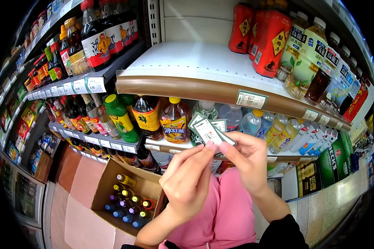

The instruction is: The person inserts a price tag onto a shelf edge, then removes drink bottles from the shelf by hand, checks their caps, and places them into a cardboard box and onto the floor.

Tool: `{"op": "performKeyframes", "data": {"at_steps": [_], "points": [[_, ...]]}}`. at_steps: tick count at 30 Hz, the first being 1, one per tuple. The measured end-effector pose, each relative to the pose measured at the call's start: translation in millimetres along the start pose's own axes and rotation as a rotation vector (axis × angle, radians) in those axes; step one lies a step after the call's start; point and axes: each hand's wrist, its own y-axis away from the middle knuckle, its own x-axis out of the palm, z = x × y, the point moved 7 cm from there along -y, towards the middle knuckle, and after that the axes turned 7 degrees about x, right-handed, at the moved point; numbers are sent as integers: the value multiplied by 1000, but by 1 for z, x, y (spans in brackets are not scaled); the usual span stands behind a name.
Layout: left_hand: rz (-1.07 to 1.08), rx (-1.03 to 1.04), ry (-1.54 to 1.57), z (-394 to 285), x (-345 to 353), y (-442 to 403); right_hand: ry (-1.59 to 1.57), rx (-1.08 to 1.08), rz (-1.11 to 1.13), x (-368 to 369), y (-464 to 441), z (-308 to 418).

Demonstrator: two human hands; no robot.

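Several small green-edged price tags [207, 131] are fanned out between my two hands, in front of the lower shelf's bottles. My right hand [249, 162] pinches the stack at its right side, thumb on top. At the tags' near edge, my left hand [185, 182] has its thumb and fingertips closed on the front tag. Just behind the tags are an iced tea bottle [174, 120] with an orange label and a clear bottle partly hidden by them. Another price tag [251, 99] sits in the brown shelf edge above.
Red bottles [271, 43] and oolong tea bottles [309, 60] stand on the right of the white upper shelf [174, 58]. A cardboard box [102, 191] of bottles is on the floor at lower left. Sauce bottles [96, 37] fill the left shelves; a green carton [334, 159] stands at right.
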Motion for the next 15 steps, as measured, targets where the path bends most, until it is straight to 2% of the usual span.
{"op": "performKeyframes", "data": {"at_steps": [4,6,9,10,12,15], "points": [[-89,-121,18,20,-16,-7,51,46,11,-5,-7,8],[-116,-164,26,36,-19,-19,98,-37,17,-2,-12,23],[-9,-395,470,57,-4,-41,231,-100,57,3,-25,49],[90,-461,648,68,6,-42,257,-106,74,4,-30,56],[141,-422,610,72,9,-56,312,-118,88,5,-43,68],[157,-421,643,78,14,-75,435,-250,60,5,-62,85]]}}
